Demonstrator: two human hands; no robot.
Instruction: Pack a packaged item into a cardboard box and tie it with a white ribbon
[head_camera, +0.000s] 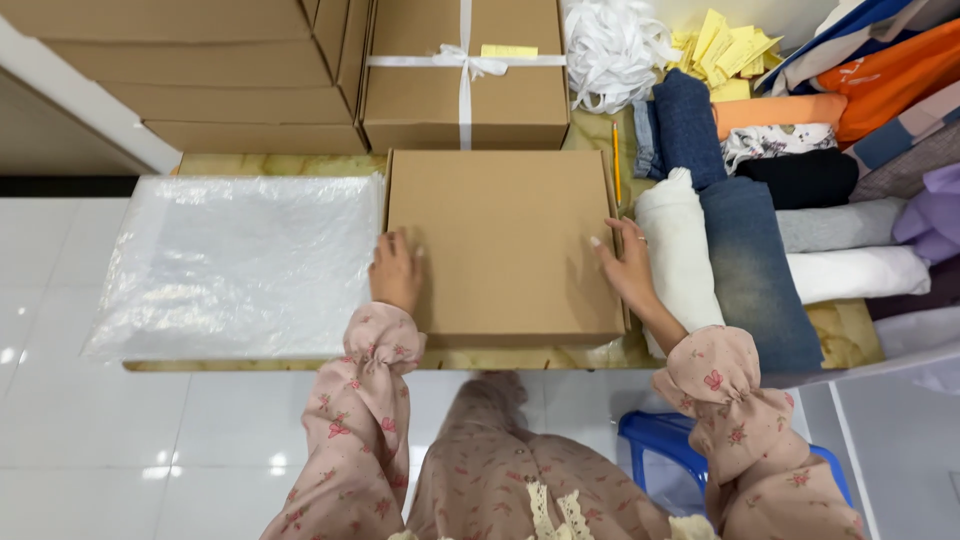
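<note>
— What is the cardboard box (505, 240) looking like?
— Plain brown, flat, lid closed, lying on the low table (280, 164) beside the plastic bags (235, 262).
— And the hands?
— The left hand (396, 270) and right hand (628, 268) are pressing open-palmed against its two sides.

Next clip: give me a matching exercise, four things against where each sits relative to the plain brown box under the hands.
Things:
1. clear plastic bags
2. ribbon-tied box
3. rolled white cloth
4. left hand

Places:
A. just right of the plain box
B. on its left edge
C. flat to its left
D. behind it

Pairs: 1-C, 2-D, 3-A, 4-B
</note>
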